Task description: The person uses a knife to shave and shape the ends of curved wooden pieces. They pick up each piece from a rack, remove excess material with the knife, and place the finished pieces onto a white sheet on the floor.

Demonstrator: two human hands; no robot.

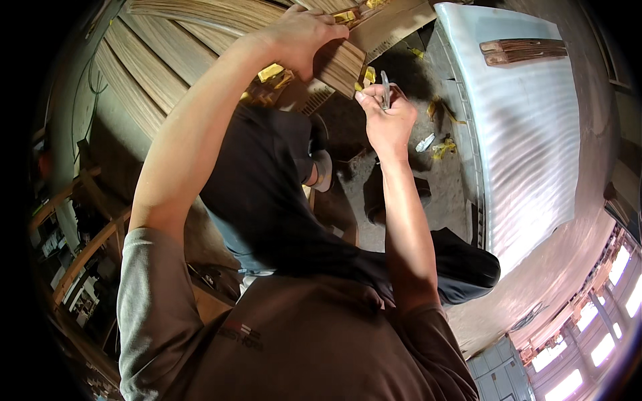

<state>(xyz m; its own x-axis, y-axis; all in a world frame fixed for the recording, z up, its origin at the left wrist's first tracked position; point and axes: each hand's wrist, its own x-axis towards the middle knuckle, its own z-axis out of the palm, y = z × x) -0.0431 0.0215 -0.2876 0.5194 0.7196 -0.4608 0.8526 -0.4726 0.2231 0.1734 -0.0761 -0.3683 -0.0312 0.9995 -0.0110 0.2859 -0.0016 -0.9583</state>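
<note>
Brown shirt nearest. Left hand clasps a wood strip; right hand grips a slim tool near the strip's end.

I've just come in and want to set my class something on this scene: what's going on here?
A person is working over wood-grained strips. Their left hand is laid over the end portion of one wood-grained piece, while their right hand holds a slim, pen-like tool just beside that end. Yellow scraps lie on the floor. To the right, two brown wood-grained pieces rest on a pale, rippled sheet, untouched by either hand.
</note>
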